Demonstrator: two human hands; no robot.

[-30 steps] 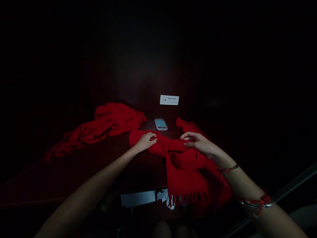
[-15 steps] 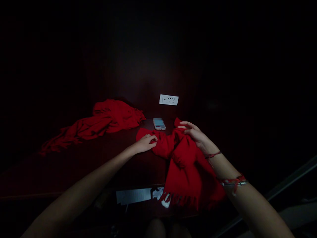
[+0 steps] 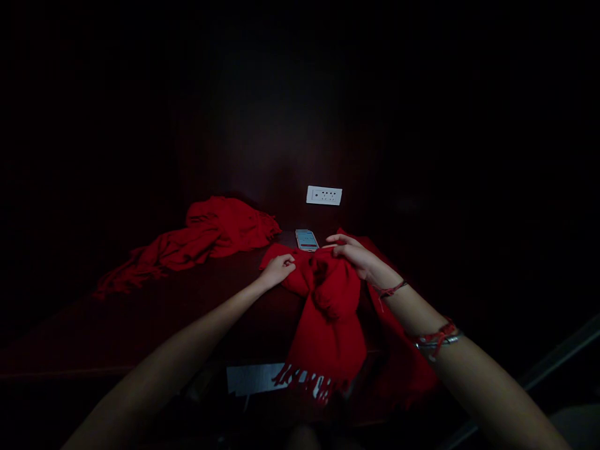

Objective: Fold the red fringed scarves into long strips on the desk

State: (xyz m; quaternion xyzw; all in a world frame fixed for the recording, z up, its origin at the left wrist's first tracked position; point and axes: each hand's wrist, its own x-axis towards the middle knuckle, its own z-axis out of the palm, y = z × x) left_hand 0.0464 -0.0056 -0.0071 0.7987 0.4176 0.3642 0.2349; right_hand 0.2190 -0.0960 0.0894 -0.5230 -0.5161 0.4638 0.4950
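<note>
The red scarf (image 3: 332,300) by my hands is soft, plain-coloured cloth, bunched into loose, puffy folds near the far side of the table (image 3: 197,319). My left hand (image 3: 277,270) rests with curled fingers on its left part; my right hand (image 3: 351,253) touches the top of the gathered folds. A wide, flat end runs down toward me, its tasselled fringe hanging past the near edge. More red cloth (image 3: 398,344) trails down on the right, dim and shadowed; I cannot tell whether it is the same piece.
</note>
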